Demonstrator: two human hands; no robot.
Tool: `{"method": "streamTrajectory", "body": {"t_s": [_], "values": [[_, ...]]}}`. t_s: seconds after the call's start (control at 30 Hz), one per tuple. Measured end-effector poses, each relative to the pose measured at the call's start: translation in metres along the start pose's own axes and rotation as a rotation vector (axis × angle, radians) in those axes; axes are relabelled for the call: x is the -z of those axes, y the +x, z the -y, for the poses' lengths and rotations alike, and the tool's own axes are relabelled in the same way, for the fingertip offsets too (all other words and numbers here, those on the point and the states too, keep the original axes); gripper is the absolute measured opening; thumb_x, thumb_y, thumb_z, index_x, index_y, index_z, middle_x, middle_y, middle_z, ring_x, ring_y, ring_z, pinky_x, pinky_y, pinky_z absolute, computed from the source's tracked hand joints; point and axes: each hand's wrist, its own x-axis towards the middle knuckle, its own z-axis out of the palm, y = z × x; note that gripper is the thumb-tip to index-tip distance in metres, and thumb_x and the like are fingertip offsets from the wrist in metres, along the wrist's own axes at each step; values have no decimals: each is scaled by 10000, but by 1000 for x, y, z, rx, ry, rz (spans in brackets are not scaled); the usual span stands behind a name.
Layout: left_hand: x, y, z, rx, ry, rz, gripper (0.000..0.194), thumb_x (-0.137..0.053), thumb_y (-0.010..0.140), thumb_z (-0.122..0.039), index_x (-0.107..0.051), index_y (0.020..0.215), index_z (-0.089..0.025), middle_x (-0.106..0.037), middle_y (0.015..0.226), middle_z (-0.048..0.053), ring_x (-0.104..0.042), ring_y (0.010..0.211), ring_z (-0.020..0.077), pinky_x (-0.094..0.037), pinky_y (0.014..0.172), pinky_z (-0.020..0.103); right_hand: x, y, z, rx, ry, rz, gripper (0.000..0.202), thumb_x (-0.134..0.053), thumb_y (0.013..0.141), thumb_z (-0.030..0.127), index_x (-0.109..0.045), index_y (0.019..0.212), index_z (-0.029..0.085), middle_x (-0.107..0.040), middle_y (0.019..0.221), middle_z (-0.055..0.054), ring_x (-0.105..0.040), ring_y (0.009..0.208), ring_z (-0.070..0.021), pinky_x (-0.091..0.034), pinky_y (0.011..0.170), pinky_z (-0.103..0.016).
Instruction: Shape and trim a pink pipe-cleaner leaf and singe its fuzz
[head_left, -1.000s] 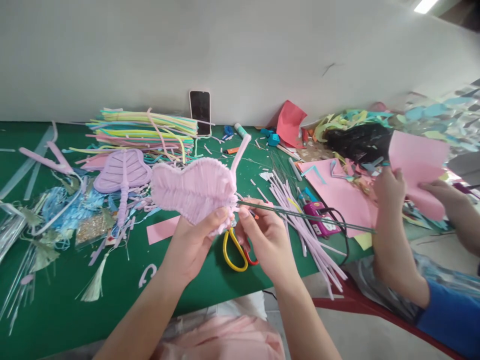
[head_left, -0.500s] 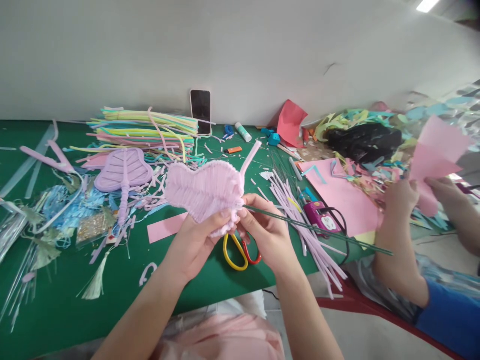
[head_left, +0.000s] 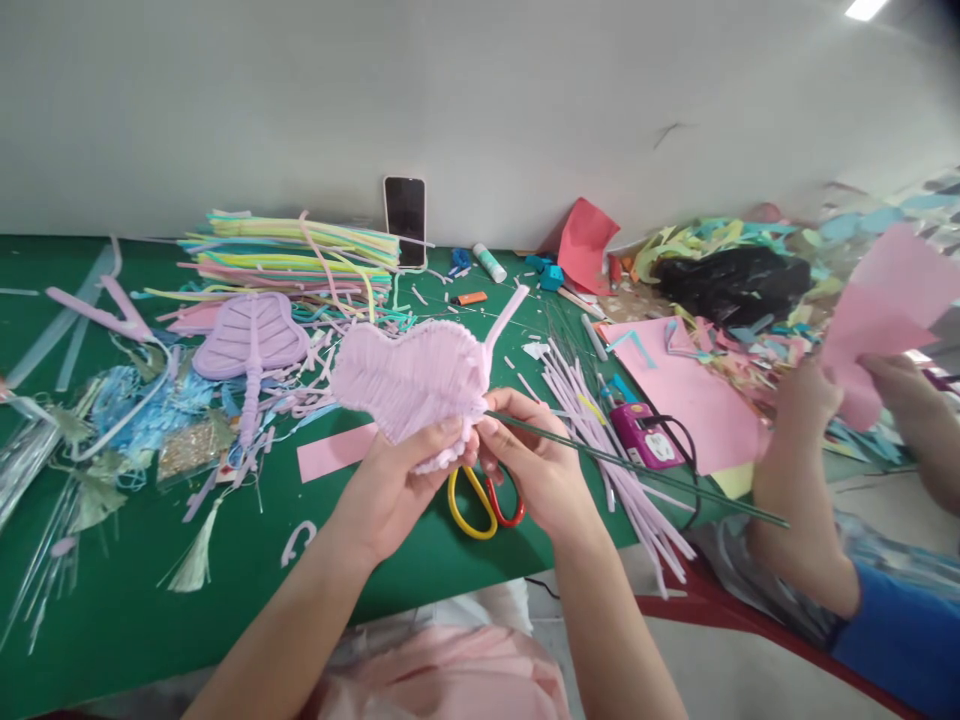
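Observation:
A light purple fuzzy leaf-like piece (head_left: 409,375) is held up over the table, one loose stem end rising at its right. My left hand (head_left: 397,480) is closed on its lower edge, thumb on top. My right hand (head_left: 536,455) pinches the thin dark green wires (head_left: 637,462) where they meet the piece's right end; the wires stretch out to the right. Scissors with a yellow and a red handle (head_left: 472,505) lie beneath my hands. To the left rests a purple leaf-shaped form (head_left: 251,345) with ribs.
Bundled colored pipe cleaners (head_left: 292,255) lie near a phone (head_left: 406,222) leaning on the wall. Purple pipe cleaners (head_left: 600,440) and a purple-pink device (head_left: 646,437) are at right. Another person's hands hold pink paper (head_left: 885,310). A green table (head_left: 225,620) carries scraps and tassels.
The view has shifted very slightly. Both my hands keep their hold on the piece and the wires. At right, the other person's pink paper has moved a little.

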Motion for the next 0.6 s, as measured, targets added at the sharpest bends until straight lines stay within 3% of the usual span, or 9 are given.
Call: {"method": "streamTrajectory", "body": {"t_s": [0.27, 0.4, 0.6], "values": [[2, -1, 0, 7, 2, -1, 198, -851, 679, -264, -720, 681, -115, -686, 723, 16, -628, 703, 110, -563, 691, 216, -6, -3, 5, 83, -55, -65, 223, -732, 807, 407, -626, 815, 211, -566, 635, 35, -493, 504, -79, -428, 455, -188], [0, -3, -2, 14, 34, 15, 178, -854, 664, -221, -711, 733, -141, -687, 715, -8, -624, 670, 102, -558, 675, 218, -3, -4, 1, 68, -68, -37, 211, -713, 829, 405, -615, 845, 219, -549, 620, 49, -489, 493, -78, -443, 468, -192], [-3, -2, -6, 6, 46, -1, 218, -880, 564, -167, -687, 664, -154, -692, 677, -13, -630, 664, 112, -542, 644, 211, -1, -6, 1, 61, -101, 11, 208, -684, 859, 405, -590, 849, 219, -589, 690, 31, -545, 573, -95, -442, 494, -192]]}}
